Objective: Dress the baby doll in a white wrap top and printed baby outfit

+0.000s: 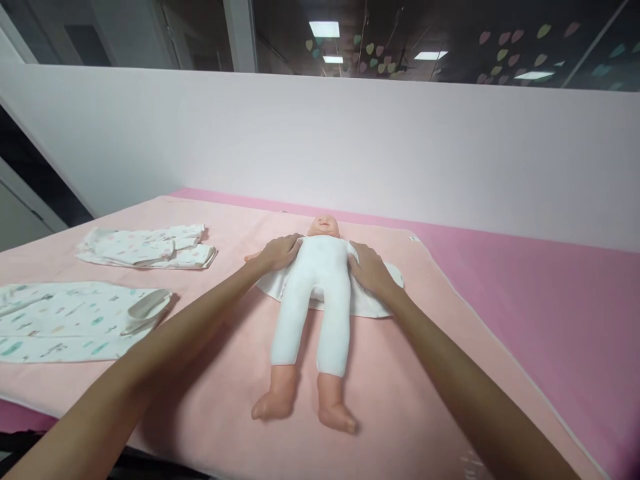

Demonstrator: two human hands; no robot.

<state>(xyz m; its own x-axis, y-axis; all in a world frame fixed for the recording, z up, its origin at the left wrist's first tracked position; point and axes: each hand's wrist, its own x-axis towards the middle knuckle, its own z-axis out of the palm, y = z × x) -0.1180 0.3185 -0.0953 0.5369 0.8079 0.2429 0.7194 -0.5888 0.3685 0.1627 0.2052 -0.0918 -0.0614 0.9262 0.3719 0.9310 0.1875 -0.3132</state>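
Observation:
A baby doll (pixel 325 225) lies on its back, its head at the far end and its bare feet towards me. White pants (pixel 317 267) cover its legs and reach high up its chest. My left hand (pixel 283 253) grips the upper edge of the pants on the left side. On the opposite side, my right hand (pixel 369 268) has its thumb and fingers closed at the same edge. Under the doll, a white garment (pixel 371 303) is spread out to both sides. The doll's one visible hand shows beside my left wrist; its other arm is hidden.
At the left lie a folded printed baby garment (pixel 145 248) and, nearer, another printed garment (pixel 75 317) with a pale cuff or band. A pink towel (pixel 215 400) covers much of the bright pink surface (pixel 565 307). A white wall (pixel 325 140) with glass above stands behind.

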